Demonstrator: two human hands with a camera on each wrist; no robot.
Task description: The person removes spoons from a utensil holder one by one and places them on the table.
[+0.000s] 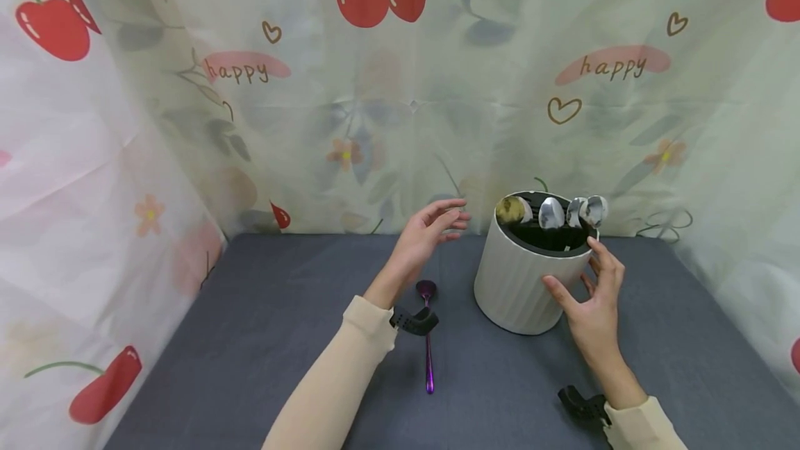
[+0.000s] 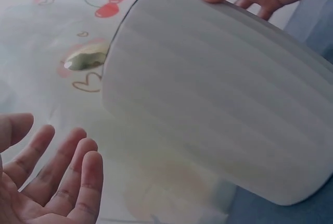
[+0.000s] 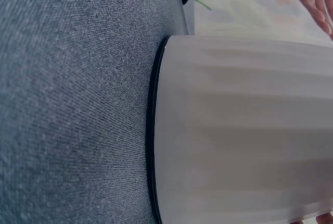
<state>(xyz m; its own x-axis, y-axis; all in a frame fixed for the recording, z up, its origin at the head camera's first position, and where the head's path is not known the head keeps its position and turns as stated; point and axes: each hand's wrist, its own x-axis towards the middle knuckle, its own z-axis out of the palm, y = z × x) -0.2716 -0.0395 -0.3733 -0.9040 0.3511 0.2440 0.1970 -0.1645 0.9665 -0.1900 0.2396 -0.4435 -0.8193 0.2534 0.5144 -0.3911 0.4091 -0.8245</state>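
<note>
A white ribbed utensil holder [image 1: 521, 290] with a dark inside stands upright at the right of the table. Several silver spoons [image 1: 551, 214] and a gold-coloured spoon [image 1: 509, 210] stick up along its far rim. My right hand [image 1: 596, 304] grips the holder's right side, thumb on the front wall and index finger at the rim. To the left of the holder, my left hand [image 1: 431, 235] hangs in the air with fingers extended, holding nothing. A purple spoon [image 1: 429, 367] lies on the table, its middle hidden behind the left wrist's black strap.
Dark grey cloth covers the table [image 1: 281, 311]. Behind it and at both sides hangs a pale curtain [image 1: 300, 137] printed with cherries and hearts; the holder stands near the back edge.
</note>
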